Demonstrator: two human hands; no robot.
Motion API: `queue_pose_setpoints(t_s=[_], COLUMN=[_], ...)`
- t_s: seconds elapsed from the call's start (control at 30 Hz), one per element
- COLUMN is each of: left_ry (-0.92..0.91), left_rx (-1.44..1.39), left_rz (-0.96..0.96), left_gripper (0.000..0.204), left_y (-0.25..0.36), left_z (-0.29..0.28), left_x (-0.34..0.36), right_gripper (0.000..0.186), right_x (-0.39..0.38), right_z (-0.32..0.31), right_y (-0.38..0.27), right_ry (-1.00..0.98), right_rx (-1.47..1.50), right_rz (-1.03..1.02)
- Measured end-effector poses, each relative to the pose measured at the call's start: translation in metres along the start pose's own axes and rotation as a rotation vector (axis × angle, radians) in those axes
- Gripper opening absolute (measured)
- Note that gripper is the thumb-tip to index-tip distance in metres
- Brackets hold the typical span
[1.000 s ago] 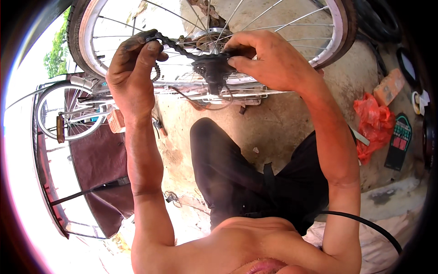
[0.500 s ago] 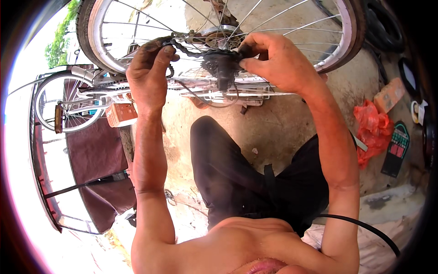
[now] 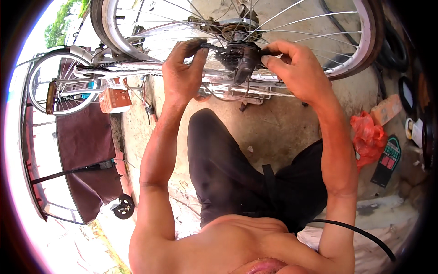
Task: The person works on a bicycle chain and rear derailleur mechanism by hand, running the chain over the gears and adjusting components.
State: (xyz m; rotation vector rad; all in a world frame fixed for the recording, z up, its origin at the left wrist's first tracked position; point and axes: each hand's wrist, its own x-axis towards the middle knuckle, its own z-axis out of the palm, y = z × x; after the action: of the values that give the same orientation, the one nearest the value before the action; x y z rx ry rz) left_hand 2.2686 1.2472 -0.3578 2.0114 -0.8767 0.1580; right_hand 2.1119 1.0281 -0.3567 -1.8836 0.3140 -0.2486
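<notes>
My left hand [image 3: 185,75] pinches a dark bicycle chain [image 3: 212,46] between thumb and blackened fingers, just left of the sprockets. The chain runs from there toward the sprocket cluster [image 3: 224,59] at the hub of an upside-down-looking bicycle's wheel [image 3: 365,43]. Below the hub hangs the black rear derailleur [image 3: 246,66], a cable looping beneath it. On its right side, my right hand [image 3: 299,68] has thumb and fingers closed at the hub; what lies between the fingertips is hidden.
Behind the left arm stand another bicycle's wheel [image 3: 34,93], an orange-brown box [image 3: 115,100] and a maroon cover [image 3: 84,137]. To the right lie a red plastic bag [image 3: 366,139], a brick [image 3: 386,109], a dark sandal-shaped item [image 3: 387,162] and black tyres [image 3: 393,50].
My left hand has come rightward to the sprockets, with less chain showing between it and the hub. My right hand stays beside the hub. The whole view has shifted slightly.
</notes>
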Motion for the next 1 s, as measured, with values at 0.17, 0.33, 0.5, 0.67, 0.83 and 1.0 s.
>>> queue_pose_setpoints(t_s=[0.17, 0.33, 0.5, 0.67, 0.83, 1.0], left_ry=[0.001, -0.022, -0.026, -0.027, 0.014, -0.281], left_rx=[0.104, 0.118, 0.226, 0.409, 0.241, 0.009], left_rz=[0.088, 0.121, 0.197, 0.300, 0.465, 0.178], left_gripper=[0.021, 0.022, 0.019, 0.023, 0.019, 0.028], left_y=[0.007, 0.008, 0.001, 0.000, 0.021, 0.026], left_z=[-0.001, -0.001, 0.005, 0.012, 0.014, 0.011], left_x=[-0.002, -0.003, -0.003, -0.007, -0.022, -0.014], right_gripper=[0.034, 0.036, 0.042, 0.042, 0.039, 0.038], right_x=[0.000, 0.000, -0.007, -0.007, -0.005, -0.006], right_z=[0.009, 0.014, 0.014, 0.012, 0.014, 0.014], right_y=[0.007, 0.019, 0.022, 0.024, 0.028, 0.026], right_ry=[0.071, 0.111, 0.050, 0.003, -0.002, 0.012], right_rx=[-0.095, -0.143, -0.066, -0.008, 0.006, 0.032], right_rz=[-0.104, -0.253, -0.251, -0.242, -0.331, -0.319])
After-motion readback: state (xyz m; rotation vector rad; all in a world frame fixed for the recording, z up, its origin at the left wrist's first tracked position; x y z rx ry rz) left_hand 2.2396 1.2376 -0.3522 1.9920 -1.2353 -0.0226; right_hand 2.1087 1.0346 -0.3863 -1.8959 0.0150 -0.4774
